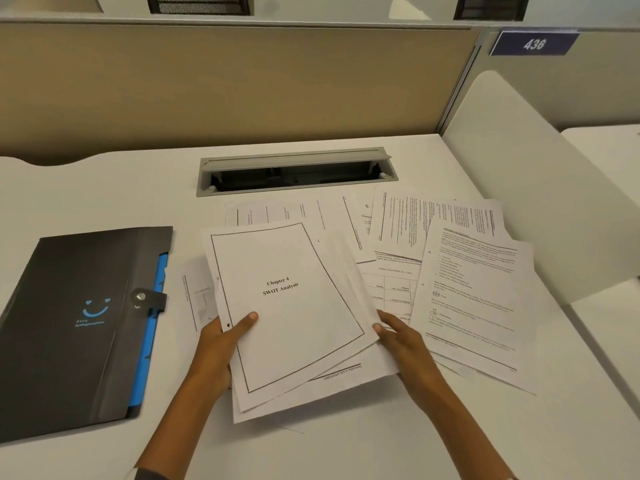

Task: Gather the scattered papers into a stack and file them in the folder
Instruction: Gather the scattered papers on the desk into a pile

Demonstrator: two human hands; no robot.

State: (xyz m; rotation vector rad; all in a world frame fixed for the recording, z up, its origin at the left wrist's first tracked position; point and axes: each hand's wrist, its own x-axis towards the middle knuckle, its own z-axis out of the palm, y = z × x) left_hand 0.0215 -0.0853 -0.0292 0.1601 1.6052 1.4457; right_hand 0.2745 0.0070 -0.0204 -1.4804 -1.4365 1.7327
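1. At centre frame, I watch the left hand (221, 344) grip a partial stack of papers (287, 317) by its lower left edge. The thumb lies on the top sheet and the fingers are tucked out of sight beneath.
2. The right hand (398, 337) rests at the stack's lower right edge, fingers (382, 328) held loosely together against the paper's side. I cannot tell whether they pinch the sheets or only steady them.
3. The top sheet, headed "Chapter 4 SWOT Analysis", runs its long axis from bottom centre up toward the upper middle of the frame. It is tilted slightly, with its heading reading upright to me.
4. The sheets under it are fanned out of square, corners poking out at the lower right.
5. More loose sheets (471, 289) lie overlapped at centre right on the white tabletop (104, 188), pointing several ways, some turned sideways.
6. The dark folder (79, 323) lies closed at the left of the frame, apart from the papers. Its snap tab is fastened, blue dividers show along its right edge, and its long axis leans toward upper right.
7. My judgement: the paper is light, limp and slick sheet on sheet. It is best held by opposite long edges and tapped square, since one corner would let it droop and slide.
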